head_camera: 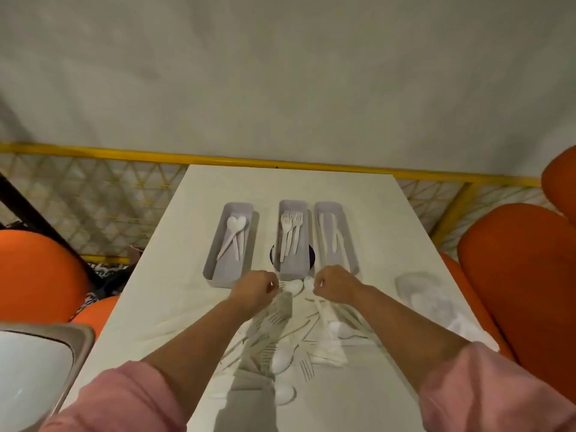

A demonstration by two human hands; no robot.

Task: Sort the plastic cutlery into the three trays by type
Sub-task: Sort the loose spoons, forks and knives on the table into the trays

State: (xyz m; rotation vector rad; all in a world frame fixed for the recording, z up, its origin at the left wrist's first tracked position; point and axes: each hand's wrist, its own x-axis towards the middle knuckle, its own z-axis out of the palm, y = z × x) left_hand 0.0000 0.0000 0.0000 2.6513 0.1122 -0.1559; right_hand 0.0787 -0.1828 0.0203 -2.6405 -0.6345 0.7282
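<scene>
Three grey trays stand side by side on the white table (389,232). The left tray (218,272) holds spoons, the middle tray (293,269) forks, the right tray (349,241) knives. A loose pile of white plastic cutlery (280,341) lies between my forearms. My left hand (254,289) is closed just in front of the left and middle trays, with fork tines (281,285) showing at its fingertips. My right hand (335,285) is closed in front of the right tray, pinching a white spoon (308,282) whose bowl points towards the trays.
A crumpled clear plastic bag (424,294) lies at the table's right edge. Orange seats (523,275) flank the table on both sides. A white bowl in a metal basin (28,378) sits at lower left. A yellow rail (280,165) runs behind the table.
</scene>
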